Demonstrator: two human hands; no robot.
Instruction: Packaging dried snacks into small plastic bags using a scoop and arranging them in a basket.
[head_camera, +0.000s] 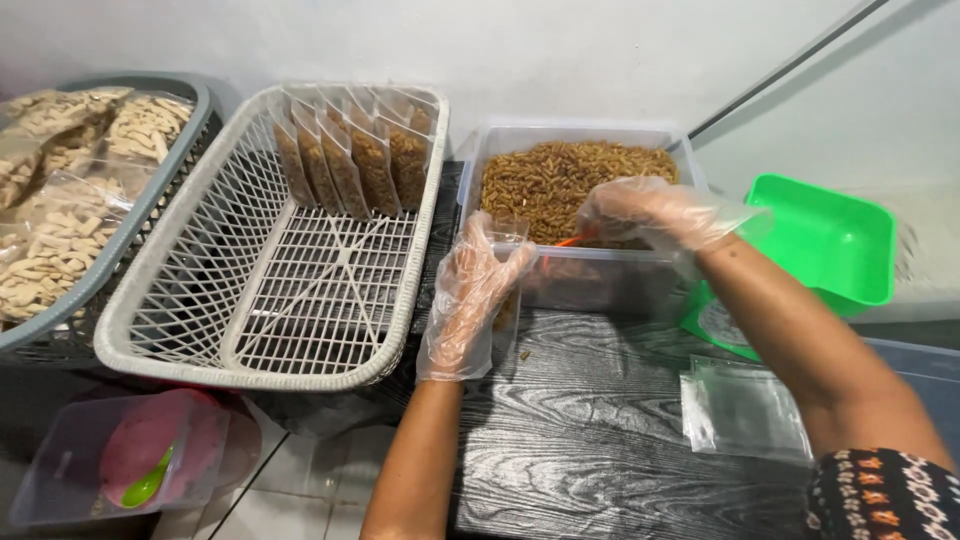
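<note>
Five filled bags (350, 165) were lined up in one basket (180, 300). A pouch (507, 262) was clasped by the left hand (468, 295); an orange scoop (577, 240) was gripped by the right hand (650, 212).

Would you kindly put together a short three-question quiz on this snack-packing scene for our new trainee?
1. True or false: the white lattice basket is packed full of bags.
2. Which container does the right hand reach into?
A. the clear tub of brown snacks
B. the green tray
C. the grey basket
3. What does the left hand hold at the tub's near wall?

Key:
1. False: only one row of filled pouches stands at its far end.
2. A.
3. A small clear pouch, held upright.
</note>
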